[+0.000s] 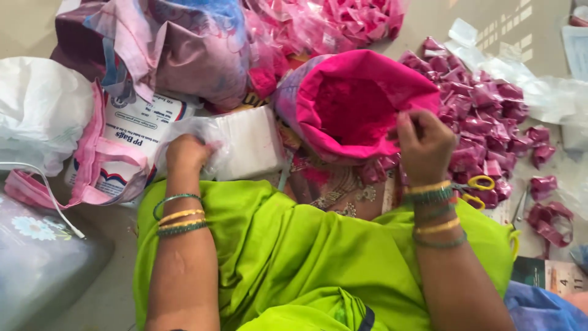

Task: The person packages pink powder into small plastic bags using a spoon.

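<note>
My right hand (424, 144) pinched the rolled rim of the pink powder bag (352, 104) — filled packets (484, 113) crowded just beside it. My left hand (187, 153) gripped clear plastic sleeves (242, 141) — hemmed in by sacks.

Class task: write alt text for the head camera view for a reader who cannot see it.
A person in bright green cloth reaches the right hand to the rim of an open bag of pink powder, while the left hand grips a stack of clear plastic pouches. Small filled pink packets lie heaped alongside.
</note>
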